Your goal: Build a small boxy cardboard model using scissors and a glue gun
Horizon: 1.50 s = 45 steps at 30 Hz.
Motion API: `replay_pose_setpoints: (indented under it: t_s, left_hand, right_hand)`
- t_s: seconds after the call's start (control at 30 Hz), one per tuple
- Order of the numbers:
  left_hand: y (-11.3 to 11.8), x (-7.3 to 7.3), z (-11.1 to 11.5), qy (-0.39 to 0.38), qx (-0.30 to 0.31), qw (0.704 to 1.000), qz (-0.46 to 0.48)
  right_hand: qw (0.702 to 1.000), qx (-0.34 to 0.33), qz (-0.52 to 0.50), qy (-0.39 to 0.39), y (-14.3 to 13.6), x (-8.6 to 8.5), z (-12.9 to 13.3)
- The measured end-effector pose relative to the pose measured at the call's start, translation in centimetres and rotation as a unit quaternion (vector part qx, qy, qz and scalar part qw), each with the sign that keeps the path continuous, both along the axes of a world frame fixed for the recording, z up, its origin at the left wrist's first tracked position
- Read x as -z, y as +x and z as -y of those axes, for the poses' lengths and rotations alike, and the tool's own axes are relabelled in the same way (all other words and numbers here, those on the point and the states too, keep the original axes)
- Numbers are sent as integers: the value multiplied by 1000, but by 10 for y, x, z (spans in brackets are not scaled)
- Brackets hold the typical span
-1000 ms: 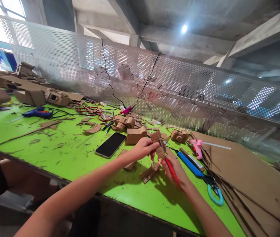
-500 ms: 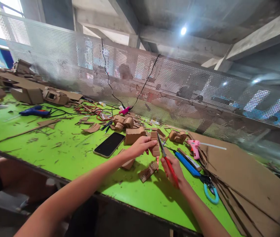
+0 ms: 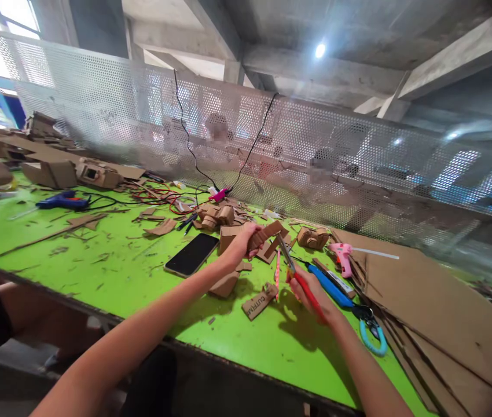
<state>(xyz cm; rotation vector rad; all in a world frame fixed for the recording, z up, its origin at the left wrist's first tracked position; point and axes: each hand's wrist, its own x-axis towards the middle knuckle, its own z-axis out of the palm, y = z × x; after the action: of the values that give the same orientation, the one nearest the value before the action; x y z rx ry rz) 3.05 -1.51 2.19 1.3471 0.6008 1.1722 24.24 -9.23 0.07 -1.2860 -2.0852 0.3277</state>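
The left hand point(image 3: 248, 243) has tipped its gripped corrugated-cardboard strip point(image 3: 267, 232) toward two o'clock, seemingly into cutting reach of red-handled scissors point(image 3: 300, 282) gripped by the right hand point(image 3: 315, 288).

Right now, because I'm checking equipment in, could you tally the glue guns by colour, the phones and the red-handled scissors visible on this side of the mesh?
Pink glue gun: 1
Blue glue gun: 1
Phone: 1
Red-handled scissors: 1
Total: 4
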Motion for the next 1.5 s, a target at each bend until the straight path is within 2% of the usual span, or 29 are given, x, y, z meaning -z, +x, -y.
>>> replay_pose_setpoints:
  t_s: [0.1,0.2,0.3,0.43,0.53,0.8,1.0,1.33,1.5]
  left_hand:
    - [-2,-2,-2,-28,-5,999,21]
    - [-3,-4,-3,-16,-31,999,2]
    - [-4,-5,-3,56,-52,996,-35]
    - [-4,-3,-1,179,-85,974,-106]
    - [-4,-1,1,215,-90,960,-154]
    - [-3,3,4,210,-73,956,-194]
    - [-2,2,6,223,-81,951,-200]
    - [-1,1,6,219,-84,954,-187]
    - [0,4,5,205,-77,958,-185]
  right_hand:
    - [999,-4,33,-26,5,3,-3]
    - [998,8,48,-26,9,8,-8]
    - [997,22,65,-17,10,10,-10]
    - [997,18,66,-26,10,11,-9]
    - [997,22,65,-42,9,10,-8]
    - [997,10,38,-59,6,4,-4]
    - [998,15,24,-58,6,6,-5]
    - [998,59,5,-3,1,12,-10]
    - [996,88,2,-1,-1,15,-11]
